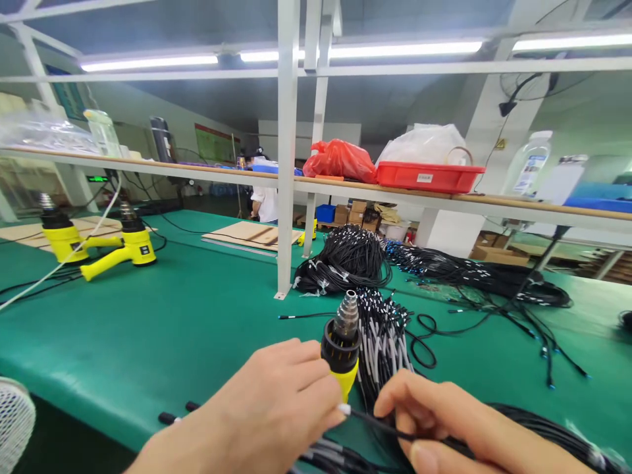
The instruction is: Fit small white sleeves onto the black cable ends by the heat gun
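Note:
My left hand is closed, its fingertips at the white end of a thin black cable. My right hand pinches the same cable a little further along, thumb below and fingers curled. Just beyond both hands a yellow and black heat gun stands with its stepped metal nozzle upward, partly hidden by my left hand. Behind it lies a bundle of cables with grey sleeves. More cables with dark and grey ends lie under my hands, partly covered.
Two more yellow heat guns stand on the green table at left. A white post rises mid-table to a shelf bearing a red tray and a bottle. Coiled black cables lie behind. A person is far back.

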Available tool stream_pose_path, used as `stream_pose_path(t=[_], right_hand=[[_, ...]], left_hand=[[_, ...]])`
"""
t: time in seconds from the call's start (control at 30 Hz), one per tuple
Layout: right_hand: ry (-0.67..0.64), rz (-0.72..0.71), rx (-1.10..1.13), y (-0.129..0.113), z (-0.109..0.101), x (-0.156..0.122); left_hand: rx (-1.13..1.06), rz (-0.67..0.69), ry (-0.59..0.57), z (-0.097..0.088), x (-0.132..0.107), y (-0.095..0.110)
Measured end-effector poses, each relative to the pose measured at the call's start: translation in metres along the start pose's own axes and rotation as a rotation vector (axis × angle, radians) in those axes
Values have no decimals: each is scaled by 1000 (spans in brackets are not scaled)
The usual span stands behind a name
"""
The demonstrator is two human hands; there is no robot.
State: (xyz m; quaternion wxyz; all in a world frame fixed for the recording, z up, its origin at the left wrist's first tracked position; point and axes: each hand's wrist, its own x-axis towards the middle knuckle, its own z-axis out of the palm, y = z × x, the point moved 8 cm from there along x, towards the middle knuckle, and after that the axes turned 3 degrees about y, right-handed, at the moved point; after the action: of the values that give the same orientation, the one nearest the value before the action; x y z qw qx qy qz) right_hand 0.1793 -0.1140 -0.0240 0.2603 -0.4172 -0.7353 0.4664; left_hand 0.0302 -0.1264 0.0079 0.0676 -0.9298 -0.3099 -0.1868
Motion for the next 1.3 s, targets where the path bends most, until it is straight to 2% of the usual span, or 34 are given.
stream_pose_path(t=[0.03,0.1,0.2,0.27,0.43,0.6,0.73,0.9,1.3], right_hand=[[16,-29,-21,-12,0,5],[104,-93,-90,-30,-9,17],[233,-168,-151,-45,-31,32],[254,-196,-152,-49,-42,41],[317,-228,-199,-53,-56,61],[398,-225,-245,-46,-58,76],[443,-207,-258,-38,-61,82],[493,-203,-297,-33,-62,88],[507,-185,-319,-28,-66,94]], left_hand=[[53,43,-17,-2,9,8],[87,54,31,-14,23,11],[6,-65,151,-33,34,-7],[-68,-190,166,-37,35,-27],[-283,-398,123,-27,39,-64],[-537,-490,165,-10,44,-84],[-637,-518,206,-1,47,-93],[-657,-547,260,2,49,-104],[-707,-581,237,8,52,-110]])
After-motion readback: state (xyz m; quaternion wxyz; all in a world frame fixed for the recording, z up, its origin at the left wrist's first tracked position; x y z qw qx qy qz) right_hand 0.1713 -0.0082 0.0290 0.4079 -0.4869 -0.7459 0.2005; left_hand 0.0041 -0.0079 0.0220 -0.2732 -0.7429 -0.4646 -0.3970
